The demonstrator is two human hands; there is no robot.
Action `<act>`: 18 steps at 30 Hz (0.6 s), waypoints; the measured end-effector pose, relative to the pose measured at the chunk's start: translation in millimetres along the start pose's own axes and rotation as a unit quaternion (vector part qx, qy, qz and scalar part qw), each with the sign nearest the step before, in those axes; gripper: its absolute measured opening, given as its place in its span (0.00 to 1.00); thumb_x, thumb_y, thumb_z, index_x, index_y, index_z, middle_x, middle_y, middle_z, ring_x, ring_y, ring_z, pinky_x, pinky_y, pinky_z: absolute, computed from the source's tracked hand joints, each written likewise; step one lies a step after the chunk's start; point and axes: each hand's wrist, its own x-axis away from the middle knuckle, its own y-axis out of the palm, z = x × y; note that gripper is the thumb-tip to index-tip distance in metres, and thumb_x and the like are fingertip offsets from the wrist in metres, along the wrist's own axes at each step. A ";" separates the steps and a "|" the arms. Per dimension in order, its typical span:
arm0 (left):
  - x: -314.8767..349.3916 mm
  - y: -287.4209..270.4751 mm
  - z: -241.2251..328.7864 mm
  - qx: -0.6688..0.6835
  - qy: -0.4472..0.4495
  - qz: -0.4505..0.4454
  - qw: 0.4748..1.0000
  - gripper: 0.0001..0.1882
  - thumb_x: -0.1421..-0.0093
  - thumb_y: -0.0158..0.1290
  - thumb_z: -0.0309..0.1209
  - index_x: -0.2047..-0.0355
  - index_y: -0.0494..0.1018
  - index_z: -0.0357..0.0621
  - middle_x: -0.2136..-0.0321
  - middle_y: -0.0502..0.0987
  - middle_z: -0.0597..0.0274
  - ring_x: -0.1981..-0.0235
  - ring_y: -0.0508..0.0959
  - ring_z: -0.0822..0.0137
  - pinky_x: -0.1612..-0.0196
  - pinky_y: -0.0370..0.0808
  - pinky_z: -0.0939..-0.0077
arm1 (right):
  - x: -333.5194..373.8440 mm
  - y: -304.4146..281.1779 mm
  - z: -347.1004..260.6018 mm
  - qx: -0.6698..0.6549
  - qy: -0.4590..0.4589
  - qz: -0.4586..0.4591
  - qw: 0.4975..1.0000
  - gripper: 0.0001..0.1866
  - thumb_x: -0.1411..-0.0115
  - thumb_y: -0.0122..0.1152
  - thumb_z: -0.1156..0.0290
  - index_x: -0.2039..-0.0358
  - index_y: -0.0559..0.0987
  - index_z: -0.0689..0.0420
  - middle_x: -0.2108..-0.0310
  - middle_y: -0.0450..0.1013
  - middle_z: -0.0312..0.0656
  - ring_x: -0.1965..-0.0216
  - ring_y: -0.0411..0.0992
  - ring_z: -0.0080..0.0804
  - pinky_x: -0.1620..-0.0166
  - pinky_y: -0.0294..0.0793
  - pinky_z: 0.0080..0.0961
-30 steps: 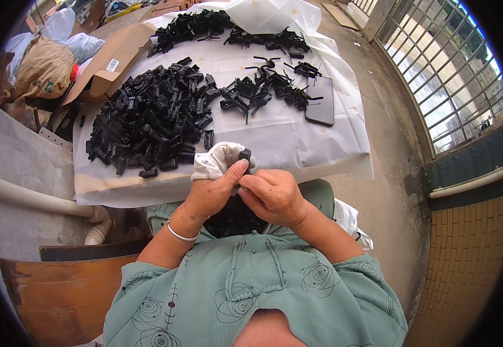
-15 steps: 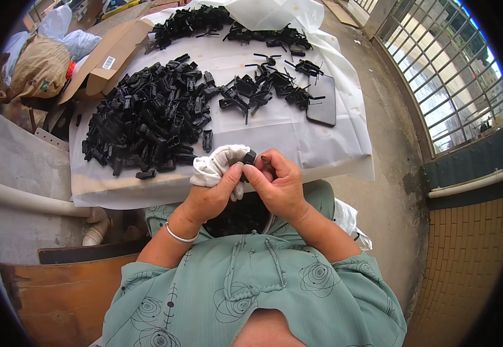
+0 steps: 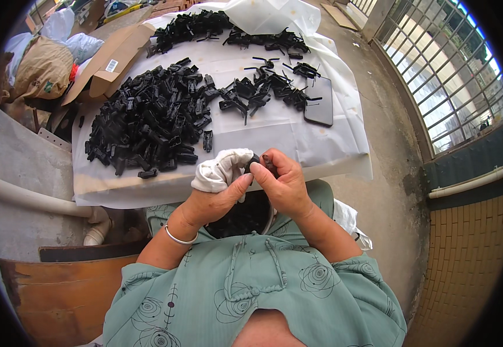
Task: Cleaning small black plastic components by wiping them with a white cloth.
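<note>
My left hand (image 3: 221, 195) has a white cloth glove (image 3: 219, 169) over its fingers, with the thumb bare. Those fingers curl round a small black plastic part (image 3: 254, 159) just past the table's near edge. From the other side my bare right hand (image 3: 286, 184) pinches the same part, thumb on top and fingers bent behind it. The fingers hide most of its shape. Beyond my hands a big heap of black plastic parts (image 3: 147, 115) covers the left of the table. A smaller cluster of parts with thin prongs (image 3: 257, 89) lies right of the heap.
White sheeting (image 3: 257, 136) covers the table. A dark phone (image 3: 319, 104) lies at its right, and more black parts (image 3: 191, 26) line the far edge. A cardboard box (image 3: 104, 63) leans at the left. Between my knees sits a round container of black pieces (image 3: 273, 217).
My right thumb has shifted up onto the black part, and my left thumb has drawn slightly away from it. The gloved fingers have turned a little.
</note>
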 end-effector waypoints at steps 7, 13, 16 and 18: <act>1.2 0.5 1.7 -0.070 0.039 0.008 0.997 0.16 0.43 0.51 0.22 0.53 0.67 0.36 0.70 0.72 0.66 0.81 0.68 0.81 0.78 0.68 0.87 | 2.3 -0.8 -0.7 0.019 0.001 -0.011 1.000 0.07 0.42 0.56 0.72 0.73 0.69 0.58 0.79 0.61 0.24 0.77 0.55 0.09 0.76 0.54 0.09; 1.6 1.3 5.0 -0.041 0.017 0.008 0.999 0.15 0.43 0.51 0.21 0.55 0.68 0.36 0.70 0.73 0.66 0.81 0.69 0.82 0.78 0.68 0.87 | 3.1 -3.3 -1.0 -0.038 0.014 -0.035 0.999 0.06 0.40 0.54 0.72 0.72 0.69 0.58 0.78 0.61 0.24 0.77 0.54 0.09 0.75 0.54 0.10; 2.1 1.7 2.9 -0.026 0.009 0.010 1.000 0.15 0.43 0.51 0.22 0.55 0.68 0.36 0.69 0.73 0.65 0.81 0.69 0.81 0.79 0.68 0.87 | 4.1 -2.7 -1.2 -0.026 0.006 -0.031 0.999 0.07 0.39 0.53 0.71 0.72 0.69 0.59 0.78 0.61 0.24 0.77 0.54 0.10 0.75 0.54 0.10; 2.7 3.0 3.2 -0.022 0.011 0.012 1.000 0.15 0.43 0.51 0.22 0.55 0.68 0.36 0.69 0.73 0.65 0.80 0.69 0.81 0.79 0.68 0.87 | 5.9 -1.9 0.2 0.022 -0.045 -0.013 0.999 0.07 0.39 0.52 0.71 0.72 0.69 0.60 0.78 0.61 0.24 0.77 0.54 0.10 0.75 0.54 0.11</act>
